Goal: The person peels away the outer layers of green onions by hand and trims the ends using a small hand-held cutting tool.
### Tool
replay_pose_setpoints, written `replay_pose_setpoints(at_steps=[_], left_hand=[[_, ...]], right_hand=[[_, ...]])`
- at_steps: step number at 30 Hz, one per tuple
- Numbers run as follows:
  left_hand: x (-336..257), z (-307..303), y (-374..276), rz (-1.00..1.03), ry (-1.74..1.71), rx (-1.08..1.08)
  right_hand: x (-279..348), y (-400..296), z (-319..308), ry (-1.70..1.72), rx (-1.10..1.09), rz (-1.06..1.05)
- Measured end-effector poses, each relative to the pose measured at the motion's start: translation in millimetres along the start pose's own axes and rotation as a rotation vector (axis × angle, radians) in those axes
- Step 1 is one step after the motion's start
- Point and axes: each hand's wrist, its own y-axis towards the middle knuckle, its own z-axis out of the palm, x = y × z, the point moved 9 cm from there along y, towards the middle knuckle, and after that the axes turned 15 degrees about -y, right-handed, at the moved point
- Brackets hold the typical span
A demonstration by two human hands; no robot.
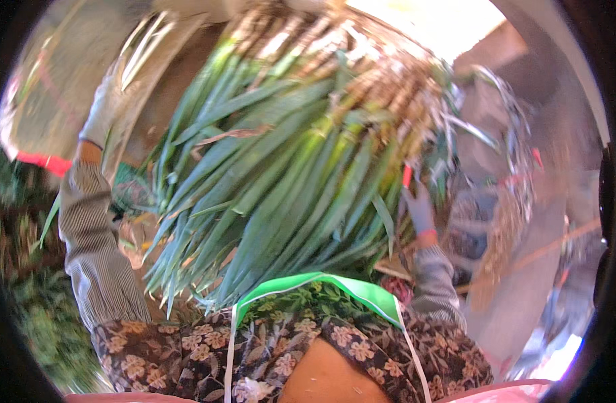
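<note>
My left hand (98, 111), in a pale glove, reaches out at the far left. Several white leek or green onion stalks (146, 48) stick out beyond its fingers, and a green leaf hangs below the wrist. In front of me lies a large heap of long green onions or leeks (282, 151), their brown, rooty ends pointing away and their green leaves towards me. At the right side of that heap is my gloved right hand (421, 206), closed around a small tool with a red part (407, 176). The tool's kind is unclear.
A green-edged apron (323, 282) hangs close in front of my chest. Dry strands of plant waste (504, 237) lie at the right. Green foliage (50, 312) shows at the lower left, and a red strip (45, 162) lies beside my left forearm.
</note>
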Motion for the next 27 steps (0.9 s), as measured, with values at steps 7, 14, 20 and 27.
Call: replay_pose_setpoints(at_steps=[7, 14, 20, 27], left_hand=[[-278.9, 135.8, -80.2, 0.374, -0.550, 0.458], [-377.8, 270.7, -133.5, 0.322, -0.325, 0.526], [-477.9, 331.0, -187.2, 0.355, -0.221, 0.441], [-510.6, 396.5, -152.8, 0.052, -0.950, 0.496]], right_hand=[[-18.7, -20.7, 24.1, -0.143, -0.055, 0.208], [-42.4, 2.5, 11.0, -0.084, -0.181, 0.178], [-20.8, -46.1, -52.4, 0.661, -0.034, 0.331], [-30.7, -86.4, -98.0, 0.227, -0.102, 0.103]])
